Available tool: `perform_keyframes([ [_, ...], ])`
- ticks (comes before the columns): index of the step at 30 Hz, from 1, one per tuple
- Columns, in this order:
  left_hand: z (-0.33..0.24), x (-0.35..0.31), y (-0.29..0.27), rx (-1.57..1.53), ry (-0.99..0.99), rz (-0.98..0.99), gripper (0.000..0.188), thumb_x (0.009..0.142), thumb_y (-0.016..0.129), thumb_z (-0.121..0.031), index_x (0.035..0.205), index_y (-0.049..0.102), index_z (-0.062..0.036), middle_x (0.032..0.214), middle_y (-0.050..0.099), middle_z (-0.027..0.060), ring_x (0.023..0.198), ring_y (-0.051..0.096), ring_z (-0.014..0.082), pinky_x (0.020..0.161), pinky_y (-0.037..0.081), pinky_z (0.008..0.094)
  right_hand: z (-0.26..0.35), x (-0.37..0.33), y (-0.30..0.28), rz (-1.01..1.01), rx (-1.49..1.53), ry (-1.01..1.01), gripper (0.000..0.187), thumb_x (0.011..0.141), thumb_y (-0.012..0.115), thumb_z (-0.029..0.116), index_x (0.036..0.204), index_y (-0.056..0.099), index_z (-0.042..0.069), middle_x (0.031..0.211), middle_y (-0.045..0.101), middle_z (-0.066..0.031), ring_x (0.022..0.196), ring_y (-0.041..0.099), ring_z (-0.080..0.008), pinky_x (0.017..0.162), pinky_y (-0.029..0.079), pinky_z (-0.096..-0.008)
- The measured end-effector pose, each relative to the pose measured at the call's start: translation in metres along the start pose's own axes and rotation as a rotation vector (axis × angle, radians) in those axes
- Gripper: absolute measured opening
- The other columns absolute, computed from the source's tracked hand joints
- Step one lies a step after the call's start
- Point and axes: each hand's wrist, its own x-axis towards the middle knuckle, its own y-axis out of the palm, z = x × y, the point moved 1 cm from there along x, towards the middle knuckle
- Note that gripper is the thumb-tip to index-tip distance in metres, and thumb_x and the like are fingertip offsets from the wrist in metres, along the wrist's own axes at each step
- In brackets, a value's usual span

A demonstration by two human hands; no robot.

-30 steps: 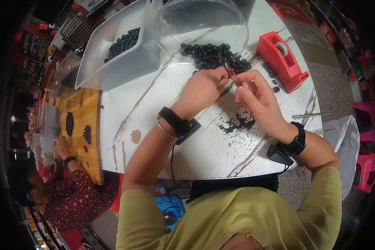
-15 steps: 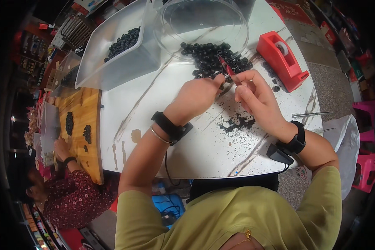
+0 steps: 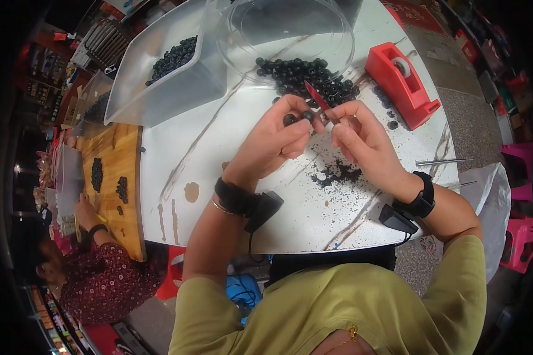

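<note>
From where I stand, two small, glossy, near-black balls [image 3: 289, 119] sit in the curl of the left hand [image 3: 280, 136], one tucked against the fingers and the other just right of it, by the thumb tip. The left fingers are bent round them in a loose pinch. The right hand [image 3: 359, 131] grips a slim, pointed knife with a reddish blade [image 3: 320, 100], the fingers and thumb closed on its near end. The blade slants to the far left, its tip toward the heap, and passes just right of the second ball; whether the two touch, I cannot tell.

Beyond the hands, a heap of similar dark balls [image 3: 302, 72] lies on the smooth white tabletop with brown marble-like veins [image 3: 189, 127]. Near the hands, dry black crumbs [image 3: 339, 174] scatter into fine specks. To the far right stands a chunky red plastic tape dispenser [image 3: 401, 89]; to the far left, a deep, translucent plastic bin [image 3: 189, 94] holds smaller-looking dark pieces [image 3: 175, 59].

The held balls are round and smooth, with a dull shine along their upper sides. Several in the heap show pale spots or pits against the black.
</note>
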Motion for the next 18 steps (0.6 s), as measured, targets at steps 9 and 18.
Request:
perform_keyframes([
  [9, 0.019, -0.002, -0.011, -0.041, 0.075, -0.118, 0.014, 0.077, 0.058, -0.001, 0.088, 0.049, -0.005, 0.082, 0.051, 0.0015, 0.056, 0.039, 0.0018, 0.045, 0.028, 0.0161, -0.001, -0.003, 0.006, 0.079, -0.023, 0.017, 0.024, 0.089, 0.043, 0.013, 0.112, 0.041, 0.006, 0.074, 0.048, 0.0006, 0.053, 0.037, -0.0004, 0.047, 0.029, -0.0142],
  [18, 0.026, -0.002, -0.012, -0.024, 0.181, -0.088, 0.017, 0.079, 0.059, -0.002, 0.095, 0.056, -0.0057, 0.085, 0.057, 0.0005, 0.064, 0.046, 0.0014, 0.048, 0.03, 0.015, 0.003, -0.007, 0.006, 0.121, -0.15, -0.002, 0.032, 0.086, 0.047, 0.009, 0.116, 0.036, 0.003, 0.09, 0.05, -0.0041, 0.074, 0.048, -0.0062, 0.065, 0.04, -0.0195],
])
